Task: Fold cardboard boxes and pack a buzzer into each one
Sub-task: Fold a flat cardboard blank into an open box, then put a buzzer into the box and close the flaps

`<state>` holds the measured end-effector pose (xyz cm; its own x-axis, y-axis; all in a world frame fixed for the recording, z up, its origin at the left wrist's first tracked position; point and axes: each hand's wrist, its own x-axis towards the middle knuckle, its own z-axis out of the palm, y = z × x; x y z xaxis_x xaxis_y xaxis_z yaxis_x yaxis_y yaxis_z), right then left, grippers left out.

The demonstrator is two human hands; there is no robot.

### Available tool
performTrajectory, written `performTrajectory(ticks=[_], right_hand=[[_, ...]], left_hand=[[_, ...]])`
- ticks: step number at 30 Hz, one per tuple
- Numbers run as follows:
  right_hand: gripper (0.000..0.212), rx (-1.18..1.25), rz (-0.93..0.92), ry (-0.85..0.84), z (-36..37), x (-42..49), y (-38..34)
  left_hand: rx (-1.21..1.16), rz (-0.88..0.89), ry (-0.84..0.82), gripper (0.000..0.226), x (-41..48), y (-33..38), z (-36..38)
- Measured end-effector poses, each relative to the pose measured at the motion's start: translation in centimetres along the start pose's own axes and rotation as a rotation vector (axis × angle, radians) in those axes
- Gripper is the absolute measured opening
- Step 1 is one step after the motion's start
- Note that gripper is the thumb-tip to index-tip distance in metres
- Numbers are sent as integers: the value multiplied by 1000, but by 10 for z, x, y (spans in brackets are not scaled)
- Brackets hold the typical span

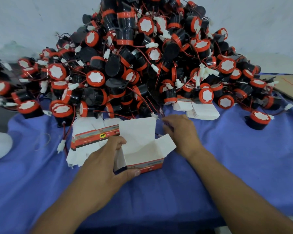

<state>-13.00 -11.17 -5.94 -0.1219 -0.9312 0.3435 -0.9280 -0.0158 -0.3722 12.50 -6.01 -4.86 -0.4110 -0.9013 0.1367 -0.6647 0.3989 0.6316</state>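
Observation:
An erected cardboard box [142, 152] stands on the blue cloth with its top flaps up and its white inside showing nothing. My left hand [107, 159] grips its left corner, thumb along the printed red front. My right hand [181, 132] lies behind the box's right flap, fingers curled toward thin red wires at the foot of the buzzer pile [134, 61]; whether it holds them is unclear. The buzzers are black cylinders with red rims and white connectors.
A stack of flat unfolded boxes [90, 141] lies left of the box. More flat white blanks [201, 110] sit under the pile's right foot. A lone buzzer [257, 119] stands at right. Blue cloth [159, 191] covers the table; cardboard sheet [289, 88] lies far right.

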Motion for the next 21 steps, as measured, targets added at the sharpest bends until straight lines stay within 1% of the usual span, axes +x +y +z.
performTrajectory(ticks=[3, 6, 8, 10, 11, 12, 13, 16, 18, 19, 20, 21], right_hand=[[19, 194, 65, 128, -8, -3, -1], [27, 457, 149, 134, -26, -10, 5], [30, 663, 246, 164, -42, -15, 9], [39, 902, 367, 180, -59, -18, 12], [45, 956, 417, 161, -67, -21, 15], [49, 932, 450, 126, -73, -25, 19], [48, 835, 468, 76, -79, -30, 26], [30, 318, 485, -97, -97, -44, 55], [33, 17, 513, -167, -107, -53, 73], [31, -142, 521, -190, -112, -55, 79], [20, -290, 530, -182, -115, -58, 80], [12, -388, 517, -145, -116, -61, 79]], left_hand=[[-14, 2, 5, 65, 1, -1, 1], [-27, 3, 5, 65, 2, -1, 3], [-32, 2, -2, 65, 2, -1, 5], [-30, 8, -13, 66, 3, 1, 7], [-28, 14, -21, 67, 4, 3, 9], [-26, 22, -34, 67, 4, 4, 11], [-25, 28, -48, 68, 5, 6, 12], [-18, 42, -71, 67, 6, 11, 14], [3, 50, -74, 67, 6, 14, 13], [14, 53, -76, 67, 6, 15, 13], [20, 57, -76, 66, 6, 17, 12], [21, 61, -74, 66, 6, 18, 12]])
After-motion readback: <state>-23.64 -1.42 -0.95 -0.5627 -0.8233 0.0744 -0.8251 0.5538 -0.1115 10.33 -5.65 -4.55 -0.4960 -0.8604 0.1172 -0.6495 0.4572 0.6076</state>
